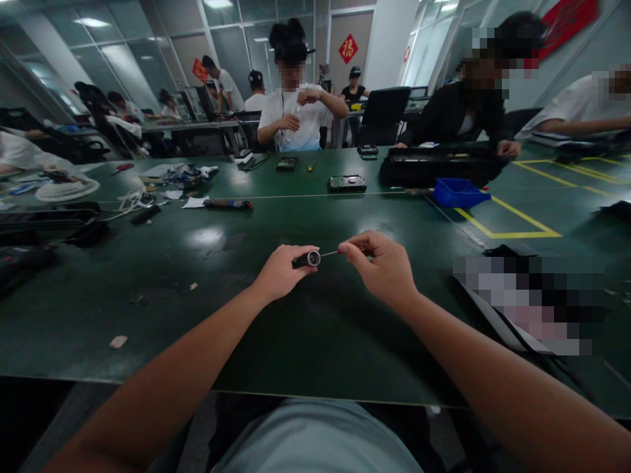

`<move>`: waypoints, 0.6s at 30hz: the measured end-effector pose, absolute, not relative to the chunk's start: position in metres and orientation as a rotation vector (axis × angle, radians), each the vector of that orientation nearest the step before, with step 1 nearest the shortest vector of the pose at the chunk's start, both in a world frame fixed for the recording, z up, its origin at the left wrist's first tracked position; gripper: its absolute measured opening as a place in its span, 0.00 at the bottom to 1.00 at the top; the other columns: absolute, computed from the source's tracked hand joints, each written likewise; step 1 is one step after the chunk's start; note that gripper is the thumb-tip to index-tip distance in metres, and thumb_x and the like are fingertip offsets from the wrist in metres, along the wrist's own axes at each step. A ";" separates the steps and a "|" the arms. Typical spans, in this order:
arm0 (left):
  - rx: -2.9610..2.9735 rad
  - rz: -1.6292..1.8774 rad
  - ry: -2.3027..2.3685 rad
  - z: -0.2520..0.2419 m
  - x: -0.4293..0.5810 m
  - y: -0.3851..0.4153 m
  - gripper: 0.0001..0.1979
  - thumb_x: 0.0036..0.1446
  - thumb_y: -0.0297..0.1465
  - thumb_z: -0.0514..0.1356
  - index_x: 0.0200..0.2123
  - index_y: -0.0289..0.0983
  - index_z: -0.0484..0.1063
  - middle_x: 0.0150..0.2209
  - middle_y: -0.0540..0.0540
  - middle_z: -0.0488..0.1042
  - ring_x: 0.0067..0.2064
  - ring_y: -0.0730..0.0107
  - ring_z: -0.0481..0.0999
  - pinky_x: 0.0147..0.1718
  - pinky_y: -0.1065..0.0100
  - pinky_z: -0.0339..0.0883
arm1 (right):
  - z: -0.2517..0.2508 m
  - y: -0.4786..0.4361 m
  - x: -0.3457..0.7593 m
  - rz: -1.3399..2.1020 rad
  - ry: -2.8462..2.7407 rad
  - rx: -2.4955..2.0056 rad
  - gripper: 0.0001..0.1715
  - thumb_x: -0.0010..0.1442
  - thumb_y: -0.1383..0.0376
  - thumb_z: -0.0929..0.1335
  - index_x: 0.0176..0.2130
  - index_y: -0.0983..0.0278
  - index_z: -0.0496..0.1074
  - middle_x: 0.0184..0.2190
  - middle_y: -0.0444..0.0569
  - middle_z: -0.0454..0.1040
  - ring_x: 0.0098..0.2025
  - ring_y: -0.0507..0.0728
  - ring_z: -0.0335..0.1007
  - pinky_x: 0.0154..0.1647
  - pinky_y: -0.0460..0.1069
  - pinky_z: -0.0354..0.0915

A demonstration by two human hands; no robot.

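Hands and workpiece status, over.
Left hand holding dark cylinder. Right hand holding thin-shafted tool, tip near cylinder's end, contact unclear. Blue bin farther off, right.

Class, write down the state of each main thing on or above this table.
Dark cylinder: held in left hand, round end facing camera.
Thin-shafted tool: held in right hand, shaft reaching toward cylinder's rim.
Blue tray: resting, open-topped.
Brown-and-black rod: lying down.
Yellow tool: lying down.
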State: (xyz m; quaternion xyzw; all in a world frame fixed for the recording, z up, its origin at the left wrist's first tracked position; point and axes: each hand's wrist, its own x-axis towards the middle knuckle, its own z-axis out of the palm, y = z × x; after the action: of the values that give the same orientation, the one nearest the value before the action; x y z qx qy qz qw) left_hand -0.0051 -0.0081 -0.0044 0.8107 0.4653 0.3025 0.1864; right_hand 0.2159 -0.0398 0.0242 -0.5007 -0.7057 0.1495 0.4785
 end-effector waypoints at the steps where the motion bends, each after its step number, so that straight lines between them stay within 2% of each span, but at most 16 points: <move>1: 2.281 0.858 1.313 -0.005 -0.005 -0.008 0.20 0.56 0.31 0.68 0.53 0.45 0.76 0.48 0.46 0.80 0.49 0.58 0.76 0.51 0.55 0.65 | 0.024 -0.040 0.216 0.367 -1.755 -1.170 0.10 0.63 0.57 0.68 0.35 0.61 0.75 0.28 0.45 0.77 0.28 0.54 0.71 0.30 0.49 0.63; 3: 2.278 0.866 1.318 -0.005 -0.006 -0.007 0.21 0.56 0.31 0.68 0.53 0.45 0.76 0.48 0.46 0.80 0.48 0.58 0.76 0.51 0.55 0.65 | 0.025 -0.041 0.216 0.362 -1.826 -1.078 0.07 0.65 0.62 0.66 0.38 0.61 0.74 0.32 0.46 0.77 0.33 0.55 0.73 0.34 0.50 0.65; 6: 2.280 0.859 1.312 -0.005 -0.005 -0.008 0.20 0.57 0.31 0.68 0.53 0.45 0.76 0.47 0.46 0.80 0.47 0.59 0.76 0.51 0.54 0.65 | 0.027 -0.043 0.216 0.345 -1.889 -1.053 0.07 0.65 0.64 0.65 0.38 0.61 0.74 0.32 0.47 0.76 0.33 0.55 0.72 0.36 0.50 0.65; 12: 2.291 0.863 1.307 -0.004 -0.005 -0.008 0.20 0.56 0.30 0.68 0.53 0.44 0.76 0.46 0.46 0.80 0.47 0.59 0.76 0.52 0.53 0.65 | 0.026 -0.042 0.216 0.414 -1.851 -1.205 0.21 0.71 0.56 0.59 0.36 0.62 0.75 0.20 0.42 0.70 0.23 0.53 0.68 0.28 0.49 0.59; 16: 2.291 0.866 1.304 -0.005 -0.006 -0.007 0.20 0.56 0.30 0.68 0.53 0.44 0.76 0.46 0.46 0.80 0.46 0.59 0.76 0.51 0.54 0.66 | 0.024 -0.041 0.216 0.353 -1.858 -1.224 0.16 0.69 0.60 0.60 0.48 0.63 0.72 0.27 0.45 0.75 0.26 0.54 0.69 0.30 0.49 0.60; 18: 2.288 0.876 1.303 -0.006 -0.007 -0.006 0.20 0.56 0.30 0.68 0.53 0.44 0.76 0.47 0.46 0.80 0.47 0.59 0.76 0.51 0.54 0.66 | 0.024 -0.042 0.216 0.346 -1.885 -1.211 0.16 0.68 0.62 0.60 0.51 0.63 0.70 0.30 0.47 0.76 0.28 0.55 0.70 0.31 0.50 0.61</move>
State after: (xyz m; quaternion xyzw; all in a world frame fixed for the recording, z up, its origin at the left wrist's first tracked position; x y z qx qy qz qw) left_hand -0.0072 -0.0063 -0.0058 0.8107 0.4616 0.3105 0.1825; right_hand 0.2157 -0.0417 0.0240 -0.4838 -0.7532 0.1381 0.4237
